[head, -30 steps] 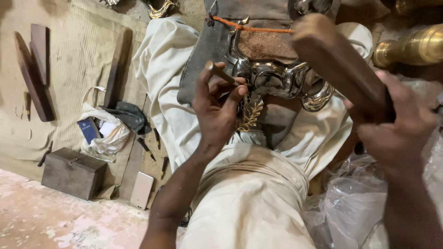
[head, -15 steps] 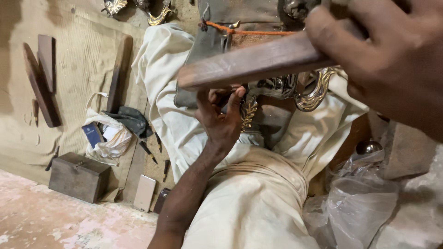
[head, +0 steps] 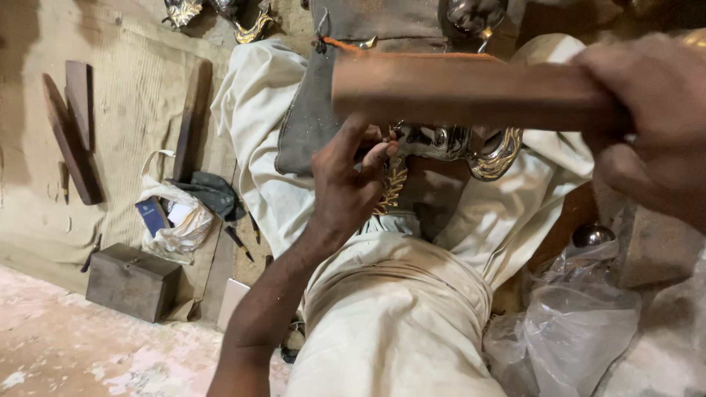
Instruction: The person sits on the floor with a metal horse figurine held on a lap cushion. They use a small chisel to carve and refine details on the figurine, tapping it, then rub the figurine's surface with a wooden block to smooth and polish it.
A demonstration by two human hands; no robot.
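Polished silver-coloured ornamental metalwork (head: 460, 143) with a gilt leaf sprig lies at centre on the cream-clothed lap, pinched by the closed fingers of the left hand (head: 346, 184). Since half a second ago the long brown wooden mallet (head: 471, 92), gripped tight in the right hand (head: 647, 110) at 2 o'clock, has levelled out and hangs just above the piece, which suggests a blow in mid-swing. At 9 o'clock, a white plastic bag (head: 180, 220) holds a small dark blue packet (head: 152, 215); below it sits a brown wooden box (head: 132, 281).
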